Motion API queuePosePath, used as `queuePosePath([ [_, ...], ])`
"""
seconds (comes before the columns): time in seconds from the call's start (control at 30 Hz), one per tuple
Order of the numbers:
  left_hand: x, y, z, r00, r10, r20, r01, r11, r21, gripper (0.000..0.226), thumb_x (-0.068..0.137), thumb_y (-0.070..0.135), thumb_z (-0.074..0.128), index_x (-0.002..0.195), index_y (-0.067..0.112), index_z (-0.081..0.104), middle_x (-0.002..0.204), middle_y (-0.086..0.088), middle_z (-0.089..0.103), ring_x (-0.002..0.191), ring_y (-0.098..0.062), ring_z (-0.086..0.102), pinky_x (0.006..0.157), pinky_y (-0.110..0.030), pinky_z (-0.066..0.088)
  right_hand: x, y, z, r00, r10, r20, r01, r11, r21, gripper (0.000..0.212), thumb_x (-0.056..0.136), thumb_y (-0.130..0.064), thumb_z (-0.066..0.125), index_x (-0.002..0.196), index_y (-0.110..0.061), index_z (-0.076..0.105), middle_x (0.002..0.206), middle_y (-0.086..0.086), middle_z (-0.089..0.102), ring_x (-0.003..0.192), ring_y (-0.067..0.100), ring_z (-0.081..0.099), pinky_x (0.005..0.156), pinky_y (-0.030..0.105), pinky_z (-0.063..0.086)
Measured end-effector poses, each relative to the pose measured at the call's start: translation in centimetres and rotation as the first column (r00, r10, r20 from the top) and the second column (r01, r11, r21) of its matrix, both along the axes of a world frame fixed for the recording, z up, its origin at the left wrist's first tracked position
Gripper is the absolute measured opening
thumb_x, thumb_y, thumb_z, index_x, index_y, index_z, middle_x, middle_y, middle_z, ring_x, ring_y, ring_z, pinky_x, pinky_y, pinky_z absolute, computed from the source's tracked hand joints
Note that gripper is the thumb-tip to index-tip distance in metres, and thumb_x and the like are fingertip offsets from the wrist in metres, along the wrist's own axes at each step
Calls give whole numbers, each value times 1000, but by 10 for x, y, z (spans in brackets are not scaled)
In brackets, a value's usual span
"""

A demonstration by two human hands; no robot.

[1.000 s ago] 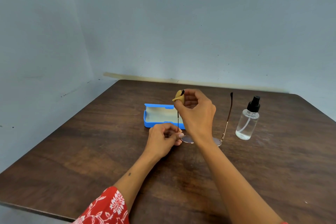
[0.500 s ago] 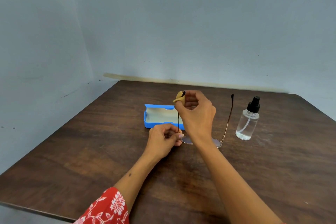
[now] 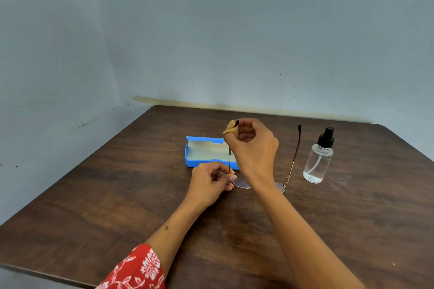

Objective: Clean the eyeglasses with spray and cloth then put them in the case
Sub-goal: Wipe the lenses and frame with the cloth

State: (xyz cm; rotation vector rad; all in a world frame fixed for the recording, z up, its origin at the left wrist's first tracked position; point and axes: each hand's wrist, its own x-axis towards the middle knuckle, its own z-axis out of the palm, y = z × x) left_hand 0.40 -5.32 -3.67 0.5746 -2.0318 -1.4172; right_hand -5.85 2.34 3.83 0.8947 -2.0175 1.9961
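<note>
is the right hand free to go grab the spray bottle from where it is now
Probably not yet. The right hand pinches the yellow cloth round one temple of the eyeglasses. The spray bottle stands unobstructed to its right.

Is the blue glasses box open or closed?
Open. The blue case lies on the table with its pale lining showing and nothing visible in it.

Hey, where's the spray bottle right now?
In the head view the spray bottle stands upright on the right side of the wooden table, just right of the eyeglasses and untouched by either hand.
</note>
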Motion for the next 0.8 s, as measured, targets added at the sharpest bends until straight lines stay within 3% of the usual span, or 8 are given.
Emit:
queuePosePath([
  [0.27, 0, 0, 1, 1000, -2, 16, 2, 1000, 6, 15, 81, 3, 69, 75, 17, 66, 69, -7, 70, 61, -16, 69, 69, -28, 59, 6, 4, 9, 999, -51, 13, 52, 991, -120, 15, 74, -9, 73, 86, -16, 68, 72, -11, 68, 64, 2, 63, 61, 8, 47],
  [0.5, -2, -1, -2, 999, 11, 36, -11, 1000, 21, 7, 80, 4, 70, 78, 10, 68, 67, -4, 71, 61, -14, 69, 68, -27, 59, 4, 14, 32, 999, -43, -7, 41, 985, -166, 11, 76, -8, 71, 84, -16, 68, 69, -8, 67, 60, 3, 61, 61, 14, 49],
  [0.6, -1, -1, -1, 999, 5, 31, -6, 999, 35, 3, 80, 5, 70, 83, 5, 69, 71, -7, 71, 62, -14, 70, 66, -23, 58, -2, 28, 40, 999, -38, -6, 37, 986, -164, 11, 76, -11, 72, 83, -20, 69, 69, -5, 69, 64, 11, 66, 65, 21, 53],
  [0.8, 0, 0, 1, 999, 32, 20, -33, 997, 71, 6, 80, 6, 71, 82, 11, 68, 75, -10, 72, 62, -13, 71, 60, -16, 55, -28, 89, 21, 977, -141, 160, 165, 976, -142, 10, 73, -15, 75, 76, -23, 70, 66, -5, 71, 65, 8, 67, 67, 26, 52],
])
